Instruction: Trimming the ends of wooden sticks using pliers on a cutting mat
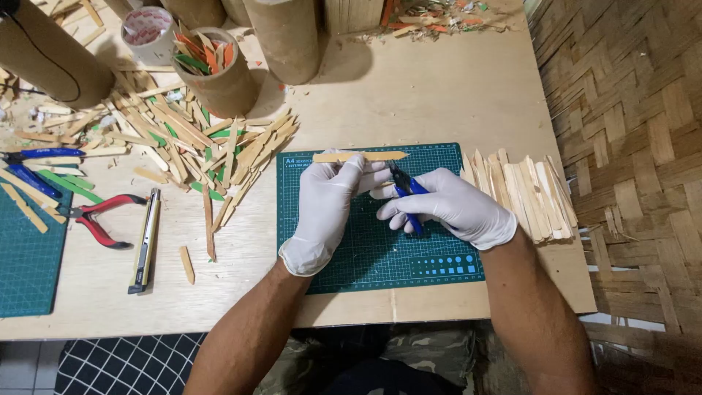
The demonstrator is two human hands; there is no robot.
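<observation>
**Stick and Cutter Position Over the Cutting Mat**

The left hand [325, 208], in a white disposable glove, is closed in a fingertip grip on a flat pale wooden craft stick [360, 156]. The grip takes the stick near its middle; both ends project free. The stick sits at the far edge of the green gridded cutting mat [380, 256], which lies on the light plywood worktop [409, 95]; whether it rests on the mat or is held just above it cannot be told.

The stick's long axis runs left to right, across the person's line of sight. Its right end tapers to a point and extends beyond the left grip toward the right hand [453, 205].

The right hand, also in a white glove, is closed around the blue handles of a small pair of flush cutters [404, 192]. The dark cutter nose points away from the person, up toward the stick, and lies just below the stick's right portion. How far the blades stand apart cannot be told. The right hand is the nearer of the two to the pointed end.

To the right of the right-hand grip lies a stack of trimmed wooden strips [523, 194], near but not touching. Well left of the left-hand grip lie a loose heap of wooden sticks [197, 146], red-handled pliers [99, 219] and a utility knife [145, 241].
</observation>
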